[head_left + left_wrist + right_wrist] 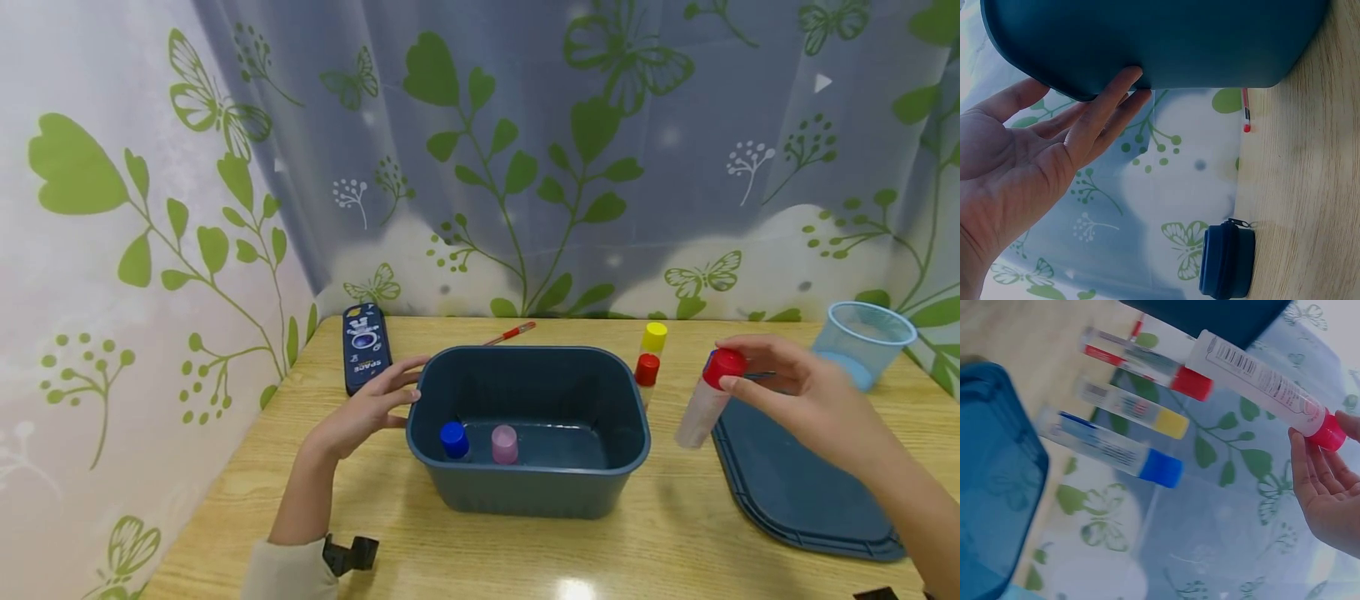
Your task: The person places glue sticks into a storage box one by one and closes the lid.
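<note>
A dark blue-green bin (525, 492) stands on the table, with my left hand (371, 408) at its left end. The fingers lie fairly straight against its rim and outer wall. My right hand (806, 392) pinches the red cap of a translucent white bottle (697, 412), held tilted over the table right of the bin. A barcode shows on this bottle (1254, 378) in the right wrist view. Inside the bin are a blue cap (453, 438) and a pink cap (505, 444); what lies below them is mostly hidden.
Beyond the held bottle stand a red-capped bottle (1147, 359), a yellow-capped bottle (1129, 407) and a blue-capped bottle (1110, 447). A dark blue lid (810, 483) and a clear blue cup (862, 342) are at right. A pencil case (365, 346) and red pen (517, 331) lie behind.
</note>
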A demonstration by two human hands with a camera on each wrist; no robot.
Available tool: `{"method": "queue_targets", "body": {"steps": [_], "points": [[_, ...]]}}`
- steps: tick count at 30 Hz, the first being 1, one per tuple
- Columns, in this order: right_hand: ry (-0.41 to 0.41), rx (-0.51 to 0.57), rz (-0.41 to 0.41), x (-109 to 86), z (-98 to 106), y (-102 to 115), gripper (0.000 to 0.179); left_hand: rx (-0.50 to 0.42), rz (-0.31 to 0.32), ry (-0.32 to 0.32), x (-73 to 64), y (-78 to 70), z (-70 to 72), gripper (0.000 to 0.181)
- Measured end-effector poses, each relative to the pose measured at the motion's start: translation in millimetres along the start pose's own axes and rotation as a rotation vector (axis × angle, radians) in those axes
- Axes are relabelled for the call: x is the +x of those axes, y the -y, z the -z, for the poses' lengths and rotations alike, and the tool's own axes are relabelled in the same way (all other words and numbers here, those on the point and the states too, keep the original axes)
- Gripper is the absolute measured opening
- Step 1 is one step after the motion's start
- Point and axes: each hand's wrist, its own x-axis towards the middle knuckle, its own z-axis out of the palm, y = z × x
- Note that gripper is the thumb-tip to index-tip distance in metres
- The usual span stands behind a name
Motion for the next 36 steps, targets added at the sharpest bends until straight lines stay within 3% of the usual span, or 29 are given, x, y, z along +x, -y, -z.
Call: {"method": "queue_targets", "body": {"steps": [8, 17, 27, 36], "points": [[-0.087, 0.037, 0.101, 12.4, 9.2, 26.7, 0.039, 0.001, -0.001, 0.001, -0.7, -1.5, -0.6, 0.052], [-0.138, 0.048, 0.093, 26.7, 8.7, 53.0, 0.039, 0.005, 0.001, 0.001, -1.3, -1.3, -0.3, 0.052], [-0.068, 0.180, 0.214, 40.7, -9.6, 73.6, 0.037, 0.005, -0.001, -0.003, -0.4, -0.2, 0.1, 0.052], [0.019, 0.188, 0.168, 43.3, -35.3, 76.3, 0.036, 0.005, -0.008, -0.001, -0.4, -0.6, 0.2, 0.051]]}}
